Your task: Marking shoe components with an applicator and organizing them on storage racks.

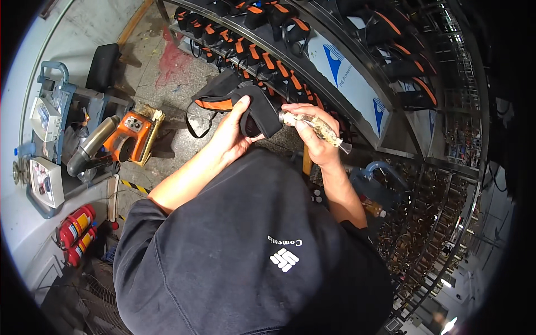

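Note:
My left hand (233,131) grips a black sandal (264,111) with an orange footbed, thumb on top of its broad black upper and fingers beneath. A thin black strap hangs in a loop on its left side. In my right hand (317,134) is a slim brush-like tool (318,127), its handle caked with a pale yellow crust. The tool's dark tip is close to the right edge of the sandal; whether they touch I cannot tell. Its other end flares out clear past my right fingers.
Metal racks (357,106) holding several black-and-orange sandals (254,53) stand ahead and to the right. To the left are an orange machine (129,137) with a thick pipe, a blue-framed cart (53,84) and red fire extinguishers (78,226). A blue stool-like frame (379,176) is at right.

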`<state>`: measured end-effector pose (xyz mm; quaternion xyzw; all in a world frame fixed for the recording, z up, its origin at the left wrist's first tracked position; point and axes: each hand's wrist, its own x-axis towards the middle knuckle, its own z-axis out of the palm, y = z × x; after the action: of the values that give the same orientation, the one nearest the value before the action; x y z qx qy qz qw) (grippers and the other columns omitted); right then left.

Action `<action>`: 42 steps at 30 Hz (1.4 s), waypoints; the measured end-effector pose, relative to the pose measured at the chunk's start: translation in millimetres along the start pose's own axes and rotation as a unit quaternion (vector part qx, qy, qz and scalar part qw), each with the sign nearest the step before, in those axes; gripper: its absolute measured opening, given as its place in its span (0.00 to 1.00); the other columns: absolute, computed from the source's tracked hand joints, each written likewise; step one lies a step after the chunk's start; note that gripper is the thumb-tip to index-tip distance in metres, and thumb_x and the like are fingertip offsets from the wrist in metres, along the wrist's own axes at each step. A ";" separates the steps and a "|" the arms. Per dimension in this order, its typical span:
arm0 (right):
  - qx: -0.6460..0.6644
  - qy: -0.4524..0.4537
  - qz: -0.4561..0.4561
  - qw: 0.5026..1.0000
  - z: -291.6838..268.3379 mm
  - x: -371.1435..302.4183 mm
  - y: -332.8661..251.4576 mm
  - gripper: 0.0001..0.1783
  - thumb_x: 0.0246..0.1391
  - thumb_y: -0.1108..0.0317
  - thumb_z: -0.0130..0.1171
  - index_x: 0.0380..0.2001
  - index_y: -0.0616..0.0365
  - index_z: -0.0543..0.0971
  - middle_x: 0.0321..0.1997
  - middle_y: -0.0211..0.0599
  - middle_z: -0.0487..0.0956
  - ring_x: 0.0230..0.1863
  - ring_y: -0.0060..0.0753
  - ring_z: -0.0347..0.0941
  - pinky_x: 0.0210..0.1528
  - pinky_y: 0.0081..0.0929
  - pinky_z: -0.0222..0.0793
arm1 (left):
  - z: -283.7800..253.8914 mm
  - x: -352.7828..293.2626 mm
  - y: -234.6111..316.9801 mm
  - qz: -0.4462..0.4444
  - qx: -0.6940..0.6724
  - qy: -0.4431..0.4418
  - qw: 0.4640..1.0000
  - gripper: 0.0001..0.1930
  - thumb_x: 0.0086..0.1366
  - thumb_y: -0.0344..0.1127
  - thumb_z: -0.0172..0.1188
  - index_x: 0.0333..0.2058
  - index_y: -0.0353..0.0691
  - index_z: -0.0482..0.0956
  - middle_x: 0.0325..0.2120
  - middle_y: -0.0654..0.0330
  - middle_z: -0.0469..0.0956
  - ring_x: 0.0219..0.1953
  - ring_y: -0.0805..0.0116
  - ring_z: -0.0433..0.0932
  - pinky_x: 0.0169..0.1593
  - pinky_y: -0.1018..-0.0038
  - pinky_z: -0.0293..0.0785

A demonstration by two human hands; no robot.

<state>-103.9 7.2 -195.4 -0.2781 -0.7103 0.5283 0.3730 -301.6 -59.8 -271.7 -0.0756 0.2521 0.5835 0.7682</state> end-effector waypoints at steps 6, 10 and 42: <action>-0.012 -0.006 0.057 0.998 -22.1 -35.5 -6.2 0.14 0.54 0.81 0.54 0.44 0.70 0.79 0.51 0.55 0.82 0.48 0.41 0.80 0.46 0.27 0.79 | 10.7 -8.0 -32.1 0.012 0.071 0.014 0.997 0.18 0.70 0.41 0.63 0.51 0.36 0.74 0.41 0.55 0.82 0.37 0.69 0.84 0.38 0.72 0.85; 0.017 0.025 0.120 0.992 -32.6 -57.4 -6.7 0.13 0.55 0.81 0.54 0.44 0.70 0.80 0.51 0.54 0.82 0.44 0.38 0.81 0.42 0.24 0.80 | 13.0 -8.3 -57.0 0.039 0.173 -0.008 0.984 0.16 0.70 0.39 0.64 0.50 0.36 0.74 0.40 0.55 0.83 0.36 0.70 0.84 0.36 0.74 0.84; -0.068 -0.012 0.095 0.993 -83.9 -146.7 -0.1 0.10 0.45 0.82 0.64 0.35 0.68 0.81 0.43 0.47 0.85 0.41 0.37 0.83 0.41 0.26 0.78 | -7.0 11.3 -137.3 -0.132 0.127 0.083 0.980 0.22 0.69 0.47 0.62 0.51 0.34 0.74 0.40 0.54 0.82 0.37 0.66 0.83 0.43 0.68 0.84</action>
<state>48.4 -63.0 -216.2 -0.3625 -0.7192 0.5156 0.2925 -173.2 -95.2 -307.6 -0.0582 0.3748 0.4320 0.8182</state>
